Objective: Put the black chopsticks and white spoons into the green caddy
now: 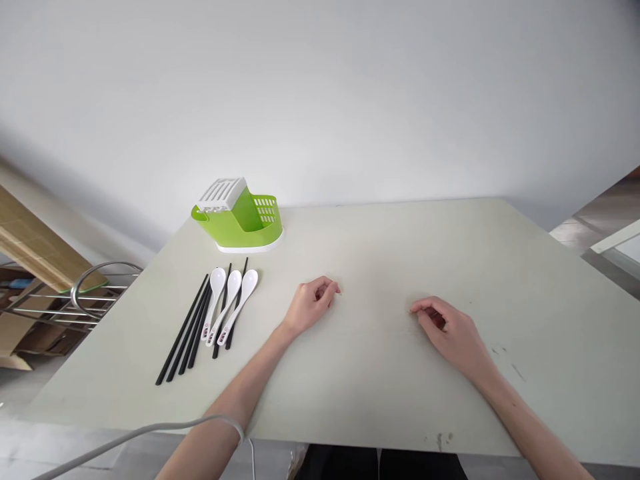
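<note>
My left hand (pixel 307 307) rests on the table near its middle, fingers curled and the thumb against them, with nothing in it. Farther right, my right hand (pixel 454 333) lies on its side, thumb and fingertips drawn together, also holding nothing. Left of my left hand, three white spoons (pixel 234 285) lie side by side, bowls toward the wall, over some black chopsticks (pixel 186 327). Several chopsticks fan out there, partly hidden under the spoons. Behind them stands a green cutlery holder (pixel 227 225) with a white slotted top and a perforated basket side.
The pale table (pixel 370 393) meets a white wall (pixel 350 100) at the back. A grey cable (pixel 145 432) crosses my left forearm at the front edge. On the left stand a metal rack (pixel 95 303) and cardboard (pixel 45 233). Dark marks spot the tabletop at right.
</note>
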Available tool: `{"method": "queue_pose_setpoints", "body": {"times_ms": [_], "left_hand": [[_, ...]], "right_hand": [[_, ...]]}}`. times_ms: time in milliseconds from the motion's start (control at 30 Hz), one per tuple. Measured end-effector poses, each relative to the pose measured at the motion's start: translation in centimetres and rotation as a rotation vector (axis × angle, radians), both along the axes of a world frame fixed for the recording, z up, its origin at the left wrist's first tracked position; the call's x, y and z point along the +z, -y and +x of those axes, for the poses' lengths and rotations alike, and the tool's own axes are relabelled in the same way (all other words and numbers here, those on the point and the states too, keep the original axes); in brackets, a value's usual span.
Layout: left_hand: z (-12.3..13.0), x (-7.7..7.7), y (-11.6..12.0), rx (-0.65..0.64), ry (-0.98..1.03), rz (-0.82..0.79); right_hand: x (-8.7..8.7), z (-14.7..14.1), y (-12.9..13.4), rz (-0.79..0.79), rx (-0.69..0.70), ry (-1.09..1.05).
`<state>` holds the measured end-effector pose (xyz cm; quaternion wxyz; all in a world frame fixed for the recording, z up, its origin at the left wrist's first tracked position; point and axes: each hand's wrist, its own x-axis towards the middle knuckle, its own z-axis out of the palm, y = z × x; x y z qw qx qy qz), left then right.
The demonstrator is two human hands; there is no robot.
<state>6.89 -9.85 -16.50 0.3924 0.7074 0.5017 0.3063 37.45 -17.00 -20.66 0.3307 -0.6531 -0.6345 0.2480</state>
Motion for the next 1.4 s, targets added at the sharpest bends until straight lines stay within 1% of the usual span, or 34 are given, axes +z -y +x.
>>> {"method": "queue_pose_setpoints", "body": {"times_ms": [467,767,1400], "left_hand": [[0.11,-0.12,0.42,0.000,-0.019,0.020],[0.19,-0.10,0.49,-0.005,-0.032,0.037],[0.23,-0.13,0.47,-0.015,-0.059,0.041]], "right_hand": [[-0.21,0.04,0.00,0.002,0.006,0.000],[0.23,-0.04,0.18,-0.011,0.003,-0.005],[0.15,-0.04,0.12,-0.007,0.006,-0.012]]}}
